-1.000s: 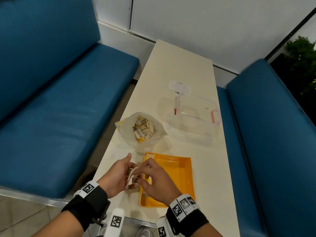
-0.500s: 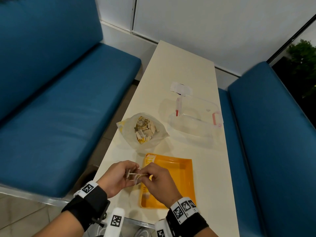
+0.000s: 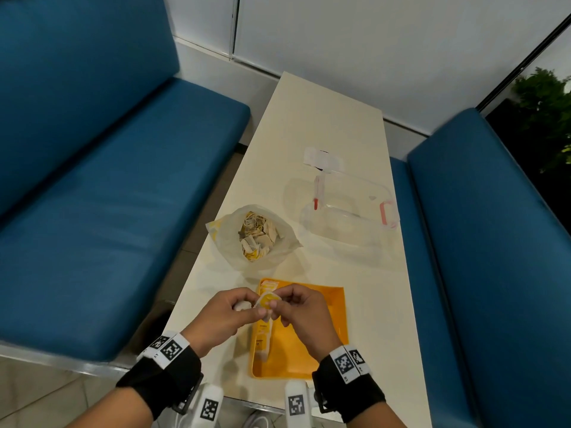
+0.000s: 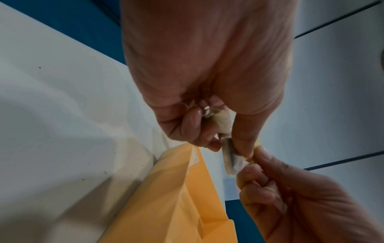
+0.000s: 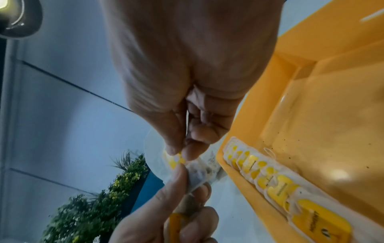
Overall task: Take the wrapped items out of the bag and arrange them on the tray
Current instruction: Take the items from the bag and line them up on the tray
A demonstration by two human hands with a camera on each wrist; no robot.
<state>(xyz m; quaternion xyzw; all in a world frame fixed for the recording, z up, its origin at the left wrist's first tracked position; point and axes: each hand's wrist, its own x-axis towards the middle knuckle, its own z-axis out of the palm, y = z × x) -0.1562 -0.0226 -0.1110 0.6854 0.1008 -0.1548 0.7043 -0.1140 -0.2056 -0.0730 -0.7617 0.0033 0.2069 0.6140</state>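
Note:
Both hands meet over the near left corner of the orange tray (image 3: 312,344). Together they pinch one small wrapped item (image 3: 267,299), white with a yellow label. My left hand (image 3: 258,303) pinches it with thumb and fingers and keeps another white wad (image 4: 223,121) curled in its palm. My right hand (image 3: 278,302) pinches the yellow end (image 5: 175,160). A row of several wrapped items (image 3: 264,332) lies along the tray's left wall, also clear in the right wrist view (image 5: 270,180). The open translucent bag (image 3: 228,242) sits beyond the tray, with several wrapped items inside.
A clear plastic box (image 3: 349,211) with red clips stands at the right, beyond the tray, a white paper slip (image 3: 323,157) behind it. Blue benches (image 3: 92,211) flank the narrow white table (image 3: 324,112). The table's near edge lies just under my wrists.
The wrapped item has been turned between my fingers, so its yellow label now faces up. Both hands stayed over the tray's near left corner.

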